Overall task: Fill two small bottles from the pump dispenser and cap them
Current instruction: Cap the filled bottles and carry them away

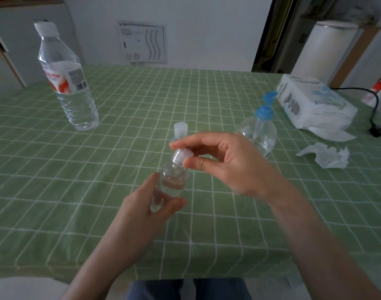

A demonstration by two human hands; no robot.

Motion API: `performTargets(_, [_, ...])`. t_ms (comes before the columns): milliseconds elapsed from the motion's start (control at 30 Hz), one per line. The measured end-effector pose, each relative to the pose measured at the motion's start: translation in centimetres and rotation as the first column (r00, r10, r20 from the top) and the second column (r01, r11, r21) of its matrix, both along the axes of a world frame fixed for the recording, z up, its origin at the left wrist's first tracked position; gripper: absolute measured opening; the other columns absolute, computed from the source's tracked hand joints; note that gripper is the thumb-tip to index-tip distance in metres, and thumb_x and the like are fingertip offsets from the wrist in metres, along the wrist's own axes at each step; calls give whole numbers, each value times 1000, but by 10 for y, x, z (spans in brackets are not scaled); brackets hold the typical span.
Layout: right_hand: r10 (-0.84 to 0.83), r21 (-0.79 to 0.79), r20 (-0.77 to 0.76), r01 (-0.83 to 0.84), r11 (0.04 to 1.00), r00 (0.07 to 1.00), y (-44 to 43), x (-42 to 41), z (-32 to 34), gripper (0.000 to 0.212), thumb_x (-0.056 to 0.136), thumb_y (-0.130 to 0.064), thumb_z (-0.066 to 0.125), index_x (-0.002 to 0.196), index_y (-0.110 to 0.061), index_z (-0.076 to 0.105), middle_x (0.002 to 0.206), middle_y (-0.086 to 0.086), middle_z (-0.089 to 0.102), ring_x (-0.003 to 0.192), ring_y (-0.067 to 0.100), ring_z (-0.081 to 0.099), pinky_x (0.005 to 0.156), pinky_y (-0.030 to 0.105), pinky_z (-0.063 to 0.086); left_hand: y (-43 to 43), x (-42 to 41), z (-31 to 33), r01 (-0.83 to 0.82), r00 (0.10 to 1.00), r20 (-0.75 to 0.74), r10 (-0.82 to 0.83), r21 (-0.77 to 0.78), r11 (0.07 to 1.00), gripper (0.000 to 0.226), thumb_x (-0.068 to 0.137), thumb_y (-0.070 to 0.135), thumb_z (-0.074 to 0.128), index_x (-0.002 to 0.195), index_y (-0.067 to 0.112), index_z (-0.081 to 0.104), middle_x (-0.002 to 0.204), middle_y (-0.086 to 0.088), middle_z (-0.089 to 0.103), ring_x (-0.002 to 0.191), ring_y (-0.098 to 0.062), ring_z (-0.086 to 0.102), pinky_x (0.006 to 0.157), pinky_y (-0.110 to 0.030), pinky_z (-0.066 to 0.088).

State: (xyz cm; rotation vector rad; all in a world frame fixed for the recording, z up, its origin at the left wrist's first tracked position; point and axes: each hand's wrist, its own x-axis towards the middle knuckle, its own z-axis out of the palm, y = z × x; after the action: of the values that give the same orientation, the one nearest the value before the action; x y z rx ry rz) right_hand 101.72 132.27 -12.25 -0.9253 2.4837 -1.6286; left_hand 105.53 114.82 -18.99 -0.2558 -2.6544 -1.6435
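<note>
Small bottle [171, 185]: clear plastic, part-filled with clear liquid, held tilted above the table [77, 191] in front of me. My left hand [139, 213] curls round its lower body. My right hand [235, 163] pinches the cap [182, 154] at the neck; I cannot tell how far it is seated. I judge the bottle light, thin-walled and slick, so I grip low and gently and take the cap by its sides. The second small bottle [180, 128] stands capped just behind, with the pump dispenser [263, 128] to the right.
</note>
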Motion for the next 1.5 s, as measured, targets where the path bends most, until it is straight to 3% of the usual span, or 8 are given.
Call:
performTargets(233, [9, 60, 5, -10, 998, 1000, 3, -1, -1, 37, 85, -1, 63, 112, -26, 61, 111, -5, 68, 105, 6, 64, 93, 18, 49, -2, -3, -2, 46, 996, 74, -51, 62, 997, 40, 54, 63, 59, 89, 44, 57, 87, 20, 68, 77, -2, 64, 77, -38, 54])
performTargets(533, [-218, 96, -150, 234, 968, 964, -6, -7, -8, 33, 68, -44, 76, 76, -16, 60, 68, -5, 63, 58, -2, 54, 58, 12, 46, 3, -3, -4, 46, 998, 33, -49, 103, 994, 39, 55, 62, 60, 87, 40, 59, 84, 17, 67, 73, -3, 62, 73, -36, 53])
performTargets(700, [-48, 85, -53, 52, 995, 997, 2, -8, -9, 36, 86, -31, 63, 121, -29, 56, 101, -13, 70, 94, 3, 66, 90, 29, 51, -1, -5, -4, 38, 999, 22, -41, 120, 992, 36, 58, 61, 61, 86, 38, 60, 85, 12, 68, 75, -6, 63, 77, -46, 53])
performTargets(933, [-172, 41, -95, 177, 983, 981, -5, -10, -13, 25, 71, -33, 77, 86, -17, 63, 83, -10, 69, 81, 1, 65, 85, 21, 51, 4, -5, -3, 54, 998, 31, -59, 145, 988, 44, 57, 62, 61, 88, 31, 61, 83, 16, 68, 73, -2, 63, 73, -34, 51])
performTargets(1067, [-76, 21, -7, 77, 997, 997, 0, -8, -12, 33, 79, -35, 68, 110, -29, 60, 97, -14, 70, 96, 0, 65, 97, 33, 47, 3, -4, -2, 50, 998, 31, -56, 153, 987, 44, 58, 62, 62, 89, 31, 62, 84, 10, 69, 75, -5, 64, 75, -38, 53])
performTargets(1167, [-63, -30, -7, 63, 998, 998, 2, -7, -12, 20, 81, -25, 69, 100, -29, 65, 100, -9, 71, 99, 8, 66, 97, 42, 48, 3, -4, -2, 59, 997, 30, -64, 141, 988, 41, 58, 63, 61, 88, 35, 61, 86, 12, 69, 75, -4, 63, 74, -36, 53])
performTargets(1267, [-175, -4, -51, 175, 985, 983, -3, -9, -14, 29, 66, -42, 75, 83, -23, 61, 93, -3, 71, 92, 11, 67, 93, 41, 50, 6, -4, -4, 59, 997, 50, -67, 133, 989, 40, 57, 62, 61, 89, 37, 61, 88, 16, 68, 77, -3, 64, 75, -42, 55])
performTargets(1500, [-30, -77, 57, 34, 996, 998, 2, -9, -15, 21, 81, -27, 69, 101, -30, 67, 105, -9, 71, 104, 9, 65, 99, 44, 46, 1, -5, -6, 58, 998, 29, -62, 136, 989, 40, 58, 65, 62, 88, 38, 60, 86, 12, 69, 75, -3, 63, 72, -34, 52])
